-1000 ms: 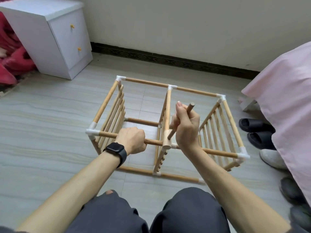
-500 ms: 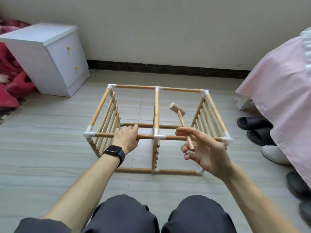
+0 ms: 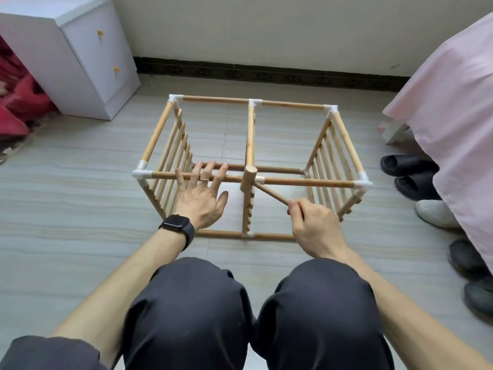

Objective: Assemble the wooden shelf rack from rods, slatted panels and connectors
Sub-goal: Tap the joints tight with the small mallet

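Both bare forearms reach forward and down over the bent knees. The left hand (image 3: 201,194) is palm down, its fingers (image 3: 197,172) straight and spread, laid across the near top light wooden rod (image 3: 165,175). Its thumb sticks out to the right, off the rod. There is a thin ring on one finger and a black smartwatch (image 3: 177,228) on the left wrist. The right hand (image 3: 314,225) sits lower and nearer the body, back of hand up, fingers curled tight round the handle end of a small pale wooden mallet (image 3: 270,194). The hands are well apart.
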Action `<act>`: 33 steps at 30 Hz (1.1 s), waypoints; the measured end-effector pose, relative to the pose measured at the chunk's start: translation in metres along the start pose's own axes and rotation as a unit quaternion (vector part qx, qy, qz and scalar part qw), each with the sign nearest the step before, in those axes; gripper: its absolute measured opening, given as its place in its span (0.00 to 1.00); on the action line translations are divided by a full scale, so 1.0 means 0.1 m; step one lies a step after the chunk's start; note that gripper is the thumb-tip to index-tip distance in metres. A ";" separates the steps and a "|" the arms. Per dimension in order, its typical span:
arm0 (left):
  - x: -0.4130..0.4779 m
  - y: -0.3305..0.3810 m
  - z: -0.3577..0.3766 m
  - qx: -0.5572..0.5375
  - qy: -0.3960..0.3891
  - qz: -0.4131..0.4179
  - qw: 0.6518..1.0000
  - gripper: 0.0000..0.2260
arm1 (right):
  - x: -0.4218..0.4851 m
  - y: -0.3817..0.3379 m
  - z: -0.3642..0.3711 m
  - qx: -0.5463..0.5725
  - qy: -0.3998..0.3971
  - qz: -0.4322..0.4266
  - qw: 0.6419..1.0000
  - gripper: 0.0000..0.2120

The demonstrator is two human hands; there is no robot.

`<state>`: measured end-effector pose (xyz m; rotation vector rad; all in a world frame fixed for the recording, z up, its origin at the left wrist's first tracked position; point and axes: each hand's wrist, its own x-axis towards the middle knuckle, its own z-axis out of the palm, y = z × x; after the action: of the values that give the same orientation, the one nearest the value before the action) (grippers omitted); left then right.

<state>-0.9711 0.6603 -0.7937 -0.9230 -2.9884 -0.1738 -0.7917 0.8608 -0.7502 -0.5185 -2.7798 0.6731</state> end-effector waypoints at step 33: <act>0.02 0.00 -0.03 -0.024 -0.036 -0.016 0.999 0.22 | 0.09 -0.15 -0.18 -0.048 -0.164 -0.008 0.985 0.16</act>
<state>-0.9726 0.6614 -0.7901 -0.9067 -3.0793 -0.2194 -0.7988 0.8591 -0.7262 -0.4367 -3.1325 0.6782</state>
